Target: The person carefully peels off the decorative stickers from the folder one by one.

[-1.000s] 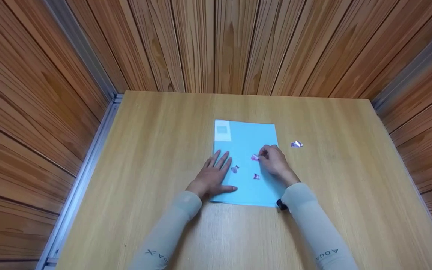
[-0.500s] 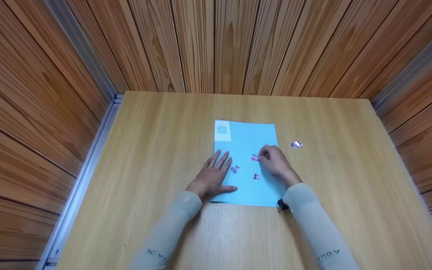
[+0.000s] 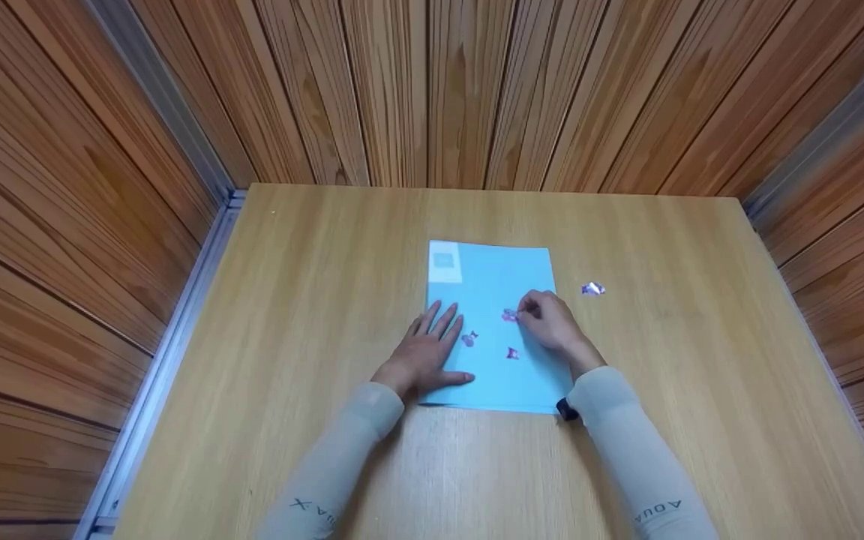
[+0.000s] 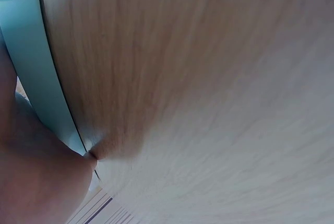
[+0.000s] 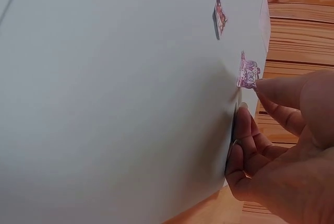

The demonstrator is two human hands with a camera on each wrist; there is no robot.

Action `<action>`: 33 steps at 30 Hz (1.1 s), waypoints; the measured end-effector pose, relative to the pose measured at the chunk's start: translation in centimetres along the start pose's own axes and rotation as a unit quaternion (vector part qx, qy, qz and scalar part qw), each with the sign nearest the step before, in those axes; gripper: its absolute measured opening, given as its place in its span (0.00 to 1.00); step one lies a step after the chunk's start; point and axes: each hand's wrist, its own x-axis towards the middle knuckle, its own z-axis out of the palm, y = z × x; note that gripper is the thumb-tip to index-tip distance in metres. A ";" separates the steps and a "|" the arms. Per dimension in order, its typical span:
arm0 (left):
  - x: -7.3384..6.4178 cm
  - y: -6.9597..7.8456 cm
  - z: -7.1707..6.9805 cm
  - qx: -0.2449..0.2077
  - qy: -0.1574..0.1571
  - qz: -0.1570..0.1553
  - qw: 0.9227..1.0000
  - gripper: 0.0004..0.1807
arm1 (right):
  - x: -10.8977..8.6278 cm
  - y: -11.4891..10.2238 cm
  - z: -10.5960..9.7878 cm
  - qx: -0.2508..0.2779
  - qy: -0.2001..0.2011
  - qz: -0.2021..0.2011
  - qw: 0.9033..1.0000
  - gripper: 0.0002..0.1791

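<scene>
Pinching a purple sticker point(image 3: 509, 316) at center in the head view, a person's right hand point(image 3: 550, 324) works above a blue folder point(image 3: 499, 277), while the left hand point(image 3: 423, 356) spreads its fingers across the left side. Over the past second both hands have barely moved; only the held piece's color has shifted from pink toward purple, suggesting a slight tilt, with placement apparently unfinished. Two other stickers point(image 3: 512, 353) sit on the folder just below; a shiny sticker point(image 3: 593, 288) lies on the table point(image 3: 672, 337) at right. In the left wrist view, the hand occupies the lower left, its fingers largely hidden. In the right wrist view, thumb and finger grip the sticker at right of frame; contact with the folder cannot be confirmed.
</scene>
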 end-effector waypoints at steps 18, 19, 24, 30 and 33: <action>0.0 0.0 0.0 0.009 0.003 0.001 1.000 0.57 | 0.0 0.1 0.0 0.008 0.005 -0.008 1.000 0.05; 0.0 0.0 0.0 0.008 0.003 0.001 1.000 0.57 | 0.0 0.1 0.0 0.009 0.005 -0.008 1.000 0.05; 0.0 0.0 0.0 0.005 0.006 0.003 1.000 0.56 | -0.1 0.1 0.0 0.013 0.004 -0.007 1.000 0.05; 0.0 0.0 0.1 0.003 0.006 0.001 1.000 0.57 | -0.2 0.2 0.0 0.019 0.008 -0.011 1.000 0.05; 0.1 0.0 0.1 0.006 0.001 -0.002 1.000 0.57 | -0.1 0.3 0.0 0.019 0.011 -0.018 1.000 0.05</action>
